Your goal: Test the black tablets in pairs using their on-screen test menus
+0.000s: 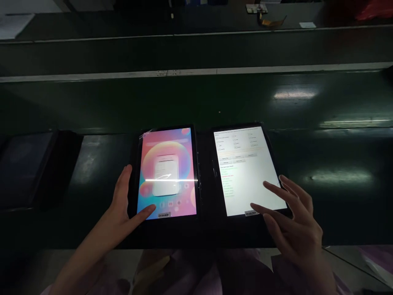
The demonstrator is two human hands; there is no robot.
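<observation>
Two lit tablets lie side by side on the dark green bench. The left tablet (187,155) shows a pink and blue home screen with a small white window in its middle. My left hand (124,209) rests at its left edge, fingers stretched along the side and thumb over the lower left of the screen. On the right tablet (245,180) is a white page with checkboxes, grey buttons and lines of green and red text. Over its lower right part is my right hand (294,221), fingers spread, with fingertips on or just above the glass. Each tablet bears a barcode label at its bottom edge.
At the far left lies a stack of dark tablets (24,168). Behind the bench runs a raised ledge (196,53). On the upper shelf are an orange flex cable (272,22), a small white label (307,25), white paper (14,25) and something red (376,10).
</observation>
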